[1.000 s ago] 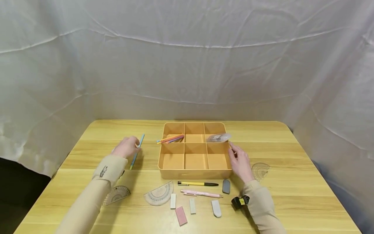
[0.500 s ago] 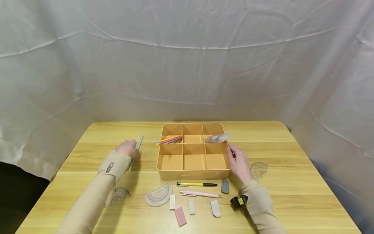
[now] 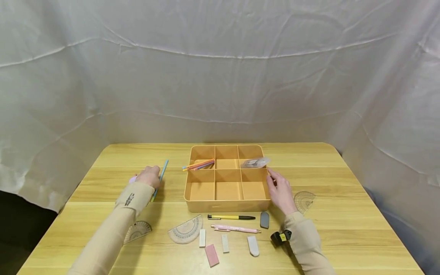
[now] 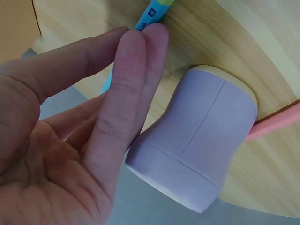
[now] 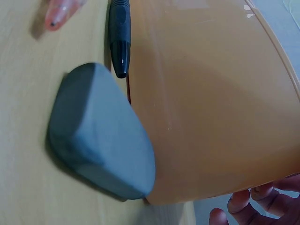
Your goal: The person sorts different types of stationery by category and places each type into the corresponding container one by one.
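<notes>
Beside the tray's left, my left hand (image 3: 148,177) bends over a blue pencil (image 3: 163,170); the left wrist view shows thumb and fingertips meeting at the pencil (image 4: 152,14), pinching it. Next to those fingers lies a lilac, waisted block (image 4: 197,136), mostly hidden by the hand in the head view. My right hand (image 3: 282,191) rests against the right side of an orange tray (image 3: 227,206) with several compartments. Its fingertips (image 5: 239,201) touch the side wall in the right wrist view. Several coloured pencils (image 3: 199,165) lean in the back-left compartment, a clear packet (image 3: 256,162) in the back-right one.
In front of the tray lie a yellow pen (image 3: 227,217), a pink pen (image 3: 235,229), a grey eraser (image 3: 264,220), a pink eraser (image 3: 212,255) and several white erasers (image 3: 253,246). Clear protractors (image 3: 186,230) lie about. A pink stick (image 4: 276,122) shows behind the lilac block.
My left hand has settled closer over the blue pencil, its fingers drawing together, and the lilac block now peeks out behind it. The right hand stays against the tray.
</notes>
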A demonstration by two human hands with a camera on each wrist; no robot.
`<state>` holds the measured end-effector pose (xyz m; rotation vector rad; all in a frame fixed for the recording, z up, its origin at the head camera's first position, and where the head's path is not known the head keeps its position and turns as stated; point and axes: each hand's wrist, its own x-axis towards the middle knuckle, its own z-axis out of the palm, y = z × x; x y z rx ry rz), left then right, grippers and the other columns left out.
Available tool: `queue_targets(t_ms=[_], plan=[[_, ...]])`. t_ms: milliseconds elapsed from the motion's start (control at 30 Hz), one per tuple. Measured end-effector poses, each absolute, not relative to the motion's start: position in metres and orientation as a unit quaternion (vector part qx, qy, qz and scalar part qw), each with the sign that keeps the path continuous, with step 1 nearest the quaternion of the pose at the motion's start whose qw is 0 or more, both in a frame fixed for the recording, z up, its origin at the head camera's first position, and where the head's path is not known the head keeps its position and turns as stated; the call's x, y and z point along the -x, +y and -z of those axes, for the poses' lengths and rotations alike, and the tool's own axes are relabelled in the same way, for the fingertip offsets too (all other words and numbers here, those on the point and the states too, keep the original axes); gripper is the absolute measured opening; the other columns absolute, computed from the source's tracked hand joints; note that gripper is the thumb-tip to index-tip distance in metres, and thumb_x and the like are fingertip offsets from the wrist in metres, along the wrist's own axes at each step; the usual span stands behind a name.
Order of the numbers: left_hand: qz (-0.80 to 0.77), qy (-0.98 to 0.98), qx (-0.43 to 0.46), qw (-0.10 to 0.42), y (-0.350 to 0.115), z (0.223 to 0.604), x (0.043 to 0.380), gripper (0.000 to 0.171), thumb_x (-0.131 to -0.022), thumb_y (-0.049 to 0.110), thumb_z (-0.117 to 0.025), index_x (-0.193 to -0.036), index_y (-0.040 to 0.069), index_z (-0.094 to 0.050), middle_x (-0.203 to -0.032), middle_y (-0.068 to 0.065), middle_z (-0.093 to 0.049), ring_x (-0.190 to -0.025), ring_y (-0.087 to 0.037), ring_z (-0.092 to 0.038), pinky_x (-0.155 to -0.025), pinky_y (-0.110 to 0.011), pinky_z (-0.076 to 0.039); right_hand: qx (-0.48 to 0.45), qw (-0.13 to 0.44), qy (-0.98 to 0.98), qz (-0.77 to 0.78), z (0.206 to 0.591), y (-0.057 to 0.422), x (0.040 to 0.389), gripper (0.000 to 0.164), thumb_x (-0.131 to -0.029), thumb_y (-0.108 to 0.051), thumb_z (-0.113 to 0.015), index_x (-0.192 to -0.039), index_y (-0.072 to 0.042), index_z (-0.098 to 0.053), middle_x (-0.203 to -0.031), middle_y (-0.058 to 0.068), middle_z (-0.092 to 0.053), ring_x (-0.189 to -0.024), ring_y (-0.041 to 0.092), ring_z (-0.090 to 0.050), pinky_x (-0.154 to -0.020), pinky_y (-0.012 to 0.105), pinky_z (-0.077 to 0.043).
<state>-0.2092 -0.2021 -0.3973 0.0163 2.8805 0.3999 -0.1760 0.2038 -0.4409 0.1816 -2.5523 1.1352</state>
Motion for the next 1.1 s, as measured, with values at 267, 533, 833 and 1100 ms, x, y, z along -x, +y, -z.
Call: queue_targets(t_ms=[267,533,833,1100], plan=[[-0.137,0.984,-0.012,0.112,-0.2029,0.3989,0.2096,0.019,-0.076,-0.010,-0.061,-0.094,-0.007,-0.056,-0.104,-0.035,-0.056,-0.099,-0.050,-0.052,-0.091,-0.067,-0.039,-0.062,0.169,-0.898,-0.402,0.4416,0.2039,0.1764,0.035,-0.097,-0.003,-0.050,-0.129,0.011,-0.054,-0.091,0.022,-0.066,-0.074,0.028,-0.059,-0.064,0.044,-0.051],[-0.141,0.984,-0.007,0.112,-0.2016,0.3994,0.2091,0.018,-0.073,-0.011,-0.064,-0.086,-0.003,-0.055,-0.090,-0.025,-0.057,-0.087,-0.041,-0.054,-0.082,-0.058,-0.048,-0.063,0.175,-0.897,-0.401,0.4419,0.2039,0.1764,0.034,-0.097,-0.002,-0.050,-0.128,0.011,-0.055,-0.089,0.021,-0.065,-0.072,0.028,-0.058,-0.062,0.044,-0.051],[-0.142,0.985,-0.006,0.099,-0.2027,0.4032,0.2113,0.022,-0.068,-0.009,-0.066,-0.080,0.001,-0.051,-0.085,-0.020,-0.056,-0.083,-0.039,-0.052,-0.079,-0.055,-0.047,-0.069,0.179,-0.896,-0.401,0.4434,0.2045,0.1765,0.034,-0.097,-0.002,-0.050,-0.128,0.012,-0.055,-0.086,0.021,-0.064,-0.071,0.027,-0.057,-0.061,0.042,-0.050],[-0.173,0.983,-0.016,0.065,-0.2074,0.4022,0.2085,0.025,-0.068,-0.002,-0.073,-0.084,-0.003,-0.054,-0.082,-0.020,-0.057,-0.074,-0.034,-0.052,-0.070,-0.051,-0.047,-0.067,0.171,-0.899,-0.398,0.4428,0.2044,0.1766,0.035,-0.098,-0.003,-0.048,-0.130,0.011,-0.053,-0.090,0.022,-0.064,-0.073,0.028,-0.057,-0.064,0.043,-0.050]])
